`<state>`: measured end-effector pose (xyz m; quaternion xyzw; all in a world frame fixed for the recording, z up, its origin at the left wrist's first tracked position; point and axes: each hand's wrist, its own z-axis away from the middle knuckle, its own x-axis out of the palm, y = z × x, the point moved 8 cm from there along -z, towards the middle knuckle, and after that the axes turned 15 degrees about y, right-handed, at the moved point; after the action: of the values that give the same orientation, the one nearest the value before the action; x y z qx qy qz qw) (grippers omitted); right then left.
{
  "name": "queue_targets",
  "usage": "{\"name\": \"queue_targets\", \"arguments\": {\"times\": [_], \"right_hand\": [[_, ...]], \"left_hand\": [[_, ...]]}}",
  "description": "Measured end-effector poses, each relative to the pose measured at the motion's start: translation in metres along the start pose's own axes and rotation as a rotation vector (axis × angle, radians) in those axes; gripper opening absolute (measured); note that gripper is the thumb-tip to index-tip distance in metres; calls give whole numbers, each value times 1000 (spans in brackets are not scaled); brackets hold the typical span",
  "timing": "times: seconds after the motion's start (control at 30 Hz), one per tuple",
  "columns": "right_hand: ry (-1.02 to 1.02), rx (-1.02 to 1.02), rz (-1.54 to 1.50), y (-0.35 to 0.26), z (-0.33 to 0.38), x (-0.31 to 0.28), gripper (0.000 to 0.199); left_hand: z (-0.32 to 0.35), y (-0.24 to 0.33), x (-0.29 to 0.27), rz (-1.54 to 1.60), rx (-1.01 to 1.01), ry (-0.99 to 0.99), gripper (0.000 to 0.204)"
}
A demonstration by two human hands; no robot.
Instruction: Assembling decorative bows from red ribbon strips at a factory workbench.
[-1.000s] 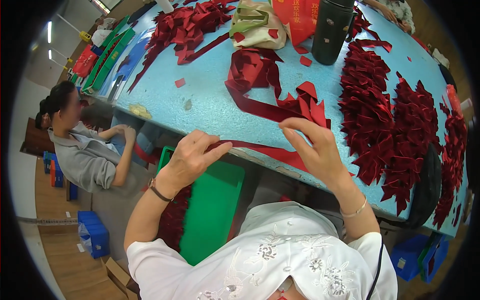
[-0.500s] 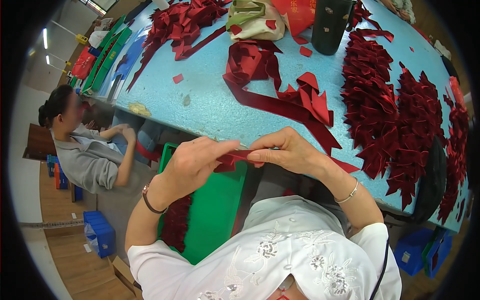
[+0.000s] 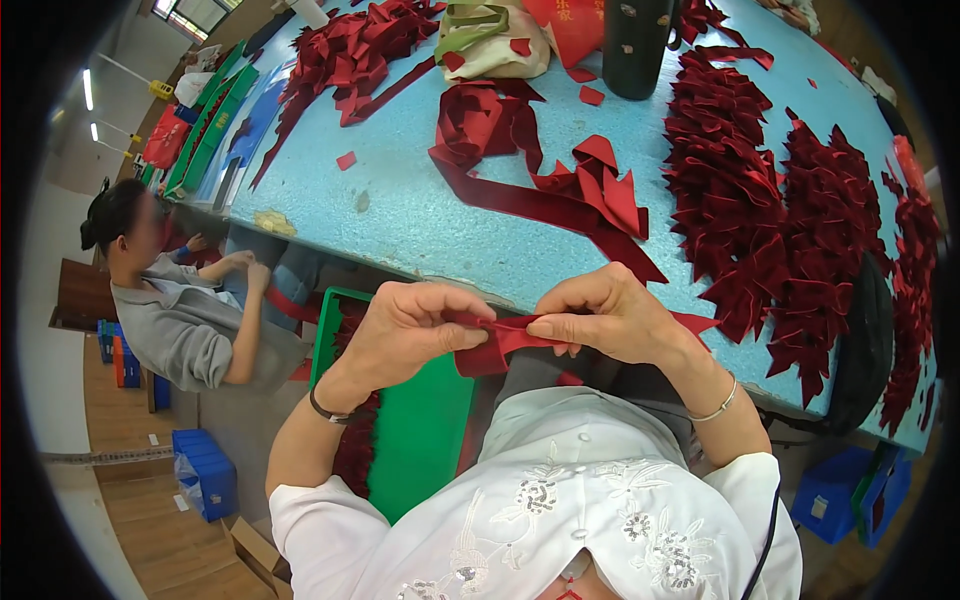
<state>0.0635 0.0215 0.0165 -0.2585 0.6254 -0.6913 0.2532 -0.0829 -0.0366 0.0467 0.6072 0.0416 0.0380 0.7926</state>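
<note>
Both of my hands pinch one piece of dark red velvet ribbon in front of the table's near edge. My left hand grips its left end between thumb and fingers, and a loop of ribbon hangs below. With thumb against forefinger, my right hand presses the folded middle. A pointed red end sticks out beyond the right wrist. Under my left forearm a green tray holds a row of dark red ribbon pieces. A long loose ribbon lies on the table just beyond my hands.
Rows of folded ribbon bows cover the right of the blue table. Further back are a ribbon heap, a cloth bag and a dark cup. A co-worker sits at left. Blue crates stand on the floor.
My hands have moved slightly apart and to the right. The left fingers have shifted from lying over the ribbon to pinching its end, and a wider loop shows between the hands.
</note>
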Motion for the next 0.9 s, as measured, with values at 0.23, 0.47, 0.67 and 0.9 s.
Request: {"name": "queue_targets", "arguments": {"times": [0.23, 0.47, 0.67, 0.9], "right_hand": [[-21, 31, 28, -1, 14, -4, 15], [-12, 184, -19, 12, 16, 1, 17], [34, 253, -59, 17, 16, 1, 15], [117, 125, 20, 14, 14, -2, 12]], "left_hand": [[3, 1, 16, -288, 114, -145, 15], [5, 6, 25, -309, 196, -200, 16], [5, 7, 26, -319, 274, -249, 28], [-6, -25, 20, -9, -146, -82, 36]]}}
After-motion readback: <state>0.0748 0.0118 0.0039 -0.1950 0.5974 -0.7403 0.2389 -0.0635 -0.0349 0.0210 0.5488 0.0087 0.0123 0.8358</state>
